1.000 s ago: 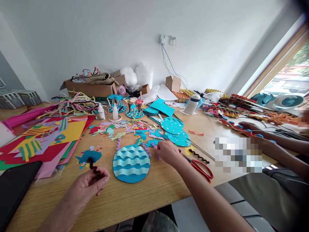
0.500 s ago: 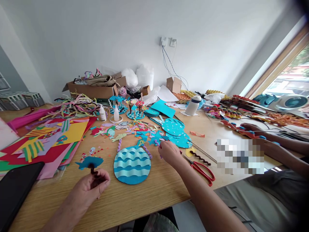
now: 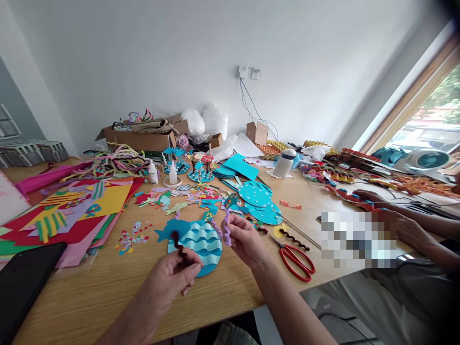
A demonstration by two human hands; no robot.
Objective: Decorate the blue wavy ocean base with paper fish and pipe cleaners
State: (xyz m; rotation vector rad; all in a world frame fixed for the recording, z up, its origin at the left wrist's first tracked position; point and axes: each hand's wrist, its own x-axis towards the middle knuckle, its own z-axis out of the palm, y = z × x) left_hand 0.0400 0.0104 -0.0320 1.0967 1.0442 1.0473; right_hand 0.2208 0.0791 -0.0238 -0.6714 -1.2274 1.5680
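"What just changed on the desk (image 3: 108,292)?"

"The round blue board (image 3: 207,249) lies near the edge closest to me, around the middle. My left hand (image 3: 176,275) was off to its left, and now it is over the board. My right hand (image 3: 246,239) was down on the desk. Now it is up, just beside the board's right side."

"What are you holding?"

"My left hand pinches a curly brown stick (image 3: 176,238) with a big blue fish (image 3: 167,229) at its top. My right hand pinches a curly purple stick (image 3: 227,232), and a small spotted fish (image 3: 230,201) seems to be on it. So I think both fish are up and near the board together now."

"What can't you see?"

"A blurry patch (image 3: 357,239) covers part of the desk's right end, next to another person's hand (image 3: 409,230). The blue fish hides the board's top left. My fingers hide the brown stick's bottom."
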